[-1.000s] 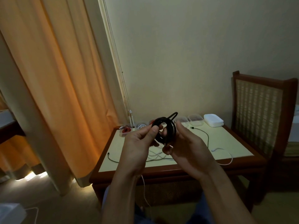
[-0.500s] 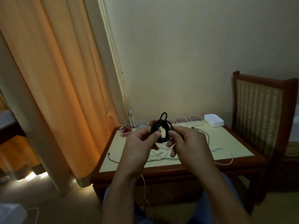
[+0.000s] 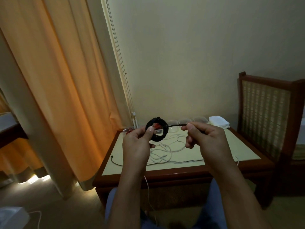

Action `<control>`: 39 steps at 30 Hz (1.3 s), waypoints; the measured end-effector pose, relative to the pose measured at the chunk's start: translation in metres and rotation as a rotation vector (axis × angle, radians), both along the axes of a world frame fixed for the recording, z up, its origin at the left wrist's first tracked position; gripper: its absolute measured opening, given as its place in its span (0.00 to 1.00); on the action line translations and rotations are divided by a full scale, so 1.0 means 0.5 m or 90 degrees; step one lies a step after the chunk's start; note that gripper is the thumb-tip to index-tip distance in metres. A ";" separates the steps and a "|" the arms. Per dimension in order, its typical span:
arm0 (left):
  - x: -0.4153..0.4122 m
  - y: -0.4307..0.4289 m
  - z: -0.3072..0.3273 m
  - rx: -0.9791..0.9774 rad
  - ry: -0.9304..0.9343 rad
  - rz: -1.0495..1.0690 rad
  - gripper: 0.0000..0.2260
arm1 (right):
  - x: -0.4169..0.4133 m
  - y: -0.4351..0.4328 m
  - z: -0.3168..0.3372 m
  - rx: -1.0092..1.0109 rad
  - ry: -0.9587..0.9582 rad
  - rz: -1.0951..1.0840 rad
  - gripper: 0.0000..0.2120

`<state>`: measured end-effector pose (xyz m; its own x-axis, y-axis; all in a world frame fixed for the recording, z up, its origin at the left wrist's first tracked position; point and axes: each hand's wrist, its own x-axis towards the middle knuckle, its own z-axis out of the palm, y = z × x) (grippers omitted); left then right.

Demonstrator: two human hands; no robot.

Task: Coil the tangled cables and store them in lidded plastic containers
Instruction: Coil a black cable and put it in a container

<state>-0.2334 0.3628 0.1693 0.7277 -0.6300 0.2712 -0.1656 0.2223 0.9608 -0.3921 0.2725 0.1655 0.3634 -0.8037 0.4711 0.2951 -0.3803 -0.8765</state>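
Note:
A black cable (image 3: 163,131) is wound into a small ring held up above the table. My left hand (image 3: 140,142) pinches the ring's left side between thumb and fingers. My right hand (image 3: 203,138) grips the cable's free end, which runs straight from the ring's right side to my thumb. A tangle of white cables (image 3: 165,151) lies on the table (image 3: 214,169) below my hands. Clear plastic containers (image 3: 184,121) stand in a row along the table's far edge, with a stack of white lids (image 3: 218,121) at their right.
A thin dark cable (image 3: 115,161) trails at the table's left front. A container with something red in it (image 3: 128,131) sits at the far left. A wooden cane-backed chair (image 3: 267,116) stands right of the table, an orange curtain (image 3: 57,90) left.
The hands have drawn apart. My right hand has moved to the right and pulled the cable's end out straight from the ring, which now faces me flat.

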 end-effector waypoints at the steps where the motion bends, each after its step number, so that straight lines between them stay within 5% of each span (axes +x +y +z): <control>1: -0.003 0.002 0.001 -0.009 -0.010 0.004 0.08 | 0.000 -0.001 0.002 0.007 -0.013 0.006 0.11; 5: -0.009 0.005 0.003 -0.015 -0.081 -0.009 0.04 | -0.019 -0.010 0.014 -0.005 -0.010 -0.010 0.10; 13: -0.031 -0.001 0.003 0.003 -0.024 -0.065 0.07 | -0.032 -0.013 -0.004 -0.022 0.300 0.181 0.06; 22: -0.023 -0.007 -0.019 0.056 -0.015 -0.101 0.07 | 0.022 -0.016 -0.026 0.073 0.131 0.071 0.08; 39: 0.091 -0.112 -0.080 0.111 -0.044 -0.056 0.06 | 0.138 -0.147 -0.101 0.081 0.141 0.001 0.08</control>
<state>-0.1876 0.3068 0.1295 0.6509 -0.7325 0.1996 -0.2199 0.0698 0.9730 -0.3229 0.1989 0.1150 0.4476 -0.8508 0.2752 0.0913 -0.2626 -0.9606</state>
